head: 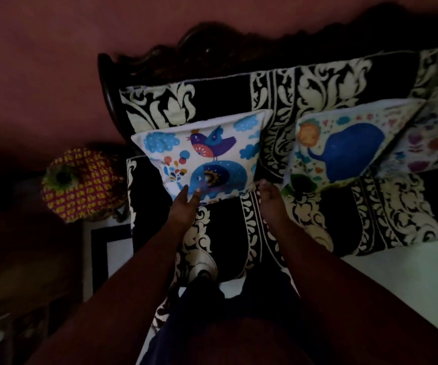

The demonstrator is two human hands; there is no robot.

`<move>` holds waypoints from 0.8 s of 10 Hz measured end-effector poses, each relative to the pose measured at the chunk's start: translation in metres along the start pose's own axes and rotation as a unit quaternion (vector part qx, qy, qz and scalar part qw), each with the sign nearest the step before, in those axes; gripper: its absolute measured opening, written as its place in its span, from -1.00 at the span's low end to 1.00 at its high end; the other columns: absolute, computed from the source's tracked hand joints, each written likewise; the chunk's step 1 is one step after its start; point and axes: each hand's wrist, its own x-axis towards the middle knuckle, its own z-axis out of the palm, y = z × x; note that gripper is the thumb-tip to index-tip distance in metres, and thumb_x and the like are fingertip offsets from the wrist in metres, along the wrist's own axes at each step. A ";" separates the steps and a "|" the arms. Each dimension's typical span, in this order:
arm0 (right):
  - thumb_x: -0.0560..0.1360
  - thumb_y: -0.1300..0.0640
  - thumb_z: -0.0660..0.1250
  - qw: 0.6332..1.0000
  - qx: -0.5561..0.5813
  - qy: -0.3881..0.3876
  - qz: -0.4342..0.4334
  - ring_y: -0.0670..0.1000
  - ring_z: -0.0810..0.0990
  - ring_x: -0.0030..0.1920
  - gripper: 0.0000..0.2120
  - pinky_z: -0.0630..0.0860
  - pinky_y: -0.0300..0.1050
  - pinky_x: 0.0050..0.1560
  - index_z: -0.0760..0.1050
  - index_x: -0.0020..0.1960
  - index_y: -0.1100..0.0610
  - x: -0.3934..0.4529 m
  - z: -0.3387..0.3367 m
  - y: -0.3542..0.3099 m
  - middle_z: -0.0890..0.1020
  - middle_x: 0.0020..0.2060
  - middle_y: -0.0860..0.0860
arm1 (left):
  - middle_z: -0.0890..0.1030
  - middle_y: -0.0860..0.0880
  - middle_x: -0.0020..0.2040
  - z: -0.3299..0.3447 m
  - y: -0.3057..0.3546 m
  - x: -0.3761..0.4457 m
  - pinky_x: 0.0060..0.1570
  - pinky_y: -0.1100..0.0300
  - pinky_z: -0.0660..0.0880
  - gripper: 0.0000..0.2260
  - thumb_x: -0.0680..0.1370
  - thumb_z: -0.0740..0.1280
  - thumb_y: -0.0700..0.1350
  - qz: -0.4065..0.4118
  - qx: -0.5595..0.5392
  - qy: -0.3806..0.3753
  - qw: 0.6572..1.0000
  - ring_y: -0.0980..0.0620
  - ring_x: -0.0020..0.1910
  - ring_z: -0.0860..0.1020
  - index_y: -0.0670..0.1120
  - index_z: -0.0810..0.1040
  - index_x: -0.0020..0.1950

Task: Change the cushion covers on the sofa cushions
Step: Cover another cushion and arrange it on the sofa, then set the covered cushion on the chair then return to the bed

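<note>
White bird-print cushion (202,156) leans on sofa (318,219); both hands' fingers straight, each grip apart.

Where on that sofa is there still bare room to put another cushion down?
The seat in front of the big-elephant cushion lies bare. The back is crowded: the bird cushion, touched by the left hand, and further cushions at right.

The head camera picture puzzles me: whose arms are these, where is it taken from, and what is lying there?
There is no machine here: a person wears a camera on the head, looking down at their own arms. The left hand touches the lower edge of a bird-and-elephant cushion with straight fingers; the right hand reaches beside its corner, holding nothing. The cushion leans on a black-and-cream patterned sofa. To the right stand a blue-elephant cushion and another partly cut off. The picture is dim.
</note>
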 end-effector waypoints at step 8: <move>0.64 -0.18 0.17 0.838 0.216 0.489 -0.110 -0.02 0.40 0.39 -0.43 0.27 -0.26 0.30 0.33 0.51 0.15 -0.350 -0.316 0.131 0.43 0.45 0.08 | 0.35 -0.05 0.53 0.260 0.137 -0.350 0.48 0.04 0.25 -0.40 0.61 0.25 0.24 0.400 0.156 -0.398 0.810 -0.07 0.50 0.31 -0.03 0.30 0.56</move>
